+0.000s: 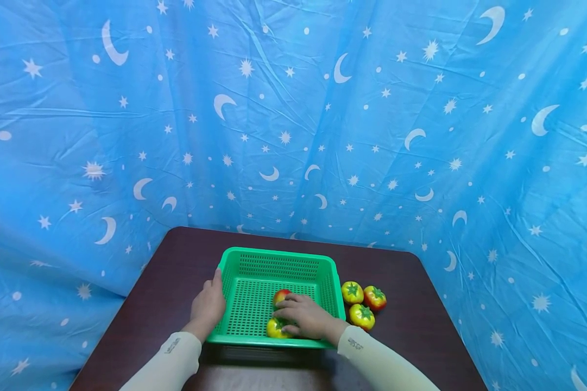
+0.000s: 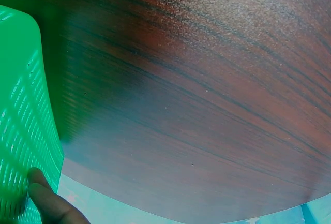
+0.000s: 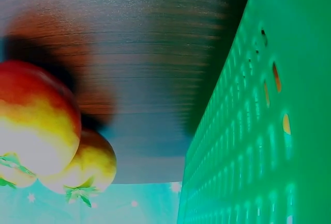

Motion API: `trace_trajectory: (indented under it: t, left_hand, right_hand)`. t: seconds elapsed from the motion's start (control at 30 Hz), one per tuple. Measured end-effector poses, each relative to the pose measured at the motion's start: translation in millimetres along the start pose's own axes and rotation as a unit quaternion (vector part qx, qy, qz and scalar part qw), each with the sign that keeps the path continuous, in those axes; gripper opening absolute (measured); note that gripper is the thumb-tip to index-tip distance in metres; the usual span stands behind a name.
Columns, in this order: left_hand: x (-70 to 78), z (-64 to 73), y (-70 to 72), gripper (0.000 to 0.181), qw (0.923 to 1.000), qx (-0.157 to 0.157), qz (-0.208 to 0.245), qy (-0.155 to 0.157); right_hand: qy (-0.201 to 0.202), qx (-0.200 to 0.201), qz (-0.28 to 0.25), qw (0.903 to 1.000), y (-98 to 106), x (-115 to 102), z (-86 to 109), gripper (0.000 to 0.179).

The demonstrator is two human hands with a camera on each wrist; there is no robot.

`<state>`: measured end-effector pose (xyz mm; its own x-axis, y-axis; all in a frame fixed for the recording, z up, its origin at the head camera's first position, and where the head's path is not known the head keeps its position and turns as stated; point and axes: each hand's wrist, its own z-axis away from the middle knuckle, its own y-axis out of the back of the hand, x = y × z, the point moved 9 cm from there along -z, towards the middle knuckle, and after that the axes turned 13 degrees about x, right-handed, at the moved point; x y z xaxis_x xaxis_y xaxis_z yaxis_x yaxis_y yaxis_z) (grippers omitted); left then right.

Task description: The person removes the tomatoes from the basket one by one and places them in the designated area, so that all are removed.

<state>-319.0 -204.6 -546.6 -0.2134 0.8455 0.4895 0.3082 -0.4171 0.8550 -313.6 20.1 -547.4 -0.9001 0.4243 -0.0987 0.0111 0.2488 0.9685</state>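
A green plastic basket [image 1: 273, 343] with slotted walls stands on the table. My left hand [image 1: 209, 306] holds its left side, the thumb along the rim and fingertips [image 2: 39, 178] against the outer wall. Inside the basket, my right hand [image 1: 305, 316] grips a yellow tomato [image 1: 275, 329] near the front wall, thumb and fingers around it. Just behind lies a red tomato [image 1: 280, 296], partly covered by the same hand's fingers. The right hand is out of the right wrist view, which shows the basket's outer wall [image 3: 305, 79].
Three yellow-red tomatoes with green leafy tops, among them a front one [image 1: 361, 317], sit close outside the basket's right wall. Dark brown wood-grain table [image 1: 420, 336] carries everything. A blue curtain [image 1: 293, 136] with moons and stars hangs behind and at both sides.
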Motion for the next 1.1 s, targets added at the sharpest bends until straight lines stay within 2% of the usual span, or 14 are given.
trace_trajectory:
  t: [0.17,0.4,0.77,1.1]
  left_hand:
    - [-1.4,-0.8,-1.3,0.064,1.0,0.003,-0.001,0.001]
    - [-0.5,-0.4,-1.1,0.064,1.0,0.005,-0.001,-0.002]
    - [-2.0,0.6,-2.3,0.063,1.0,0.002,-0.003,0.005]
    - [-2.6,-0.4,-3.1,0.065,1.0,0.006,-0.002,0.006]
  right_hand:
    - [-0.004,-0.002,0.0,1.0,0,-2,-0.5,0.044]
    - [-0.026,-0.03,-0.016,0.9991,-7,-1,0.1,0.045]
    - [-0.081,-0.076,-0.081,0.9905,-11,0,-0.8,0.05]
    - [-0.09,-0.063,-0.111,0.9877,-6,5,-0.5,0.05]
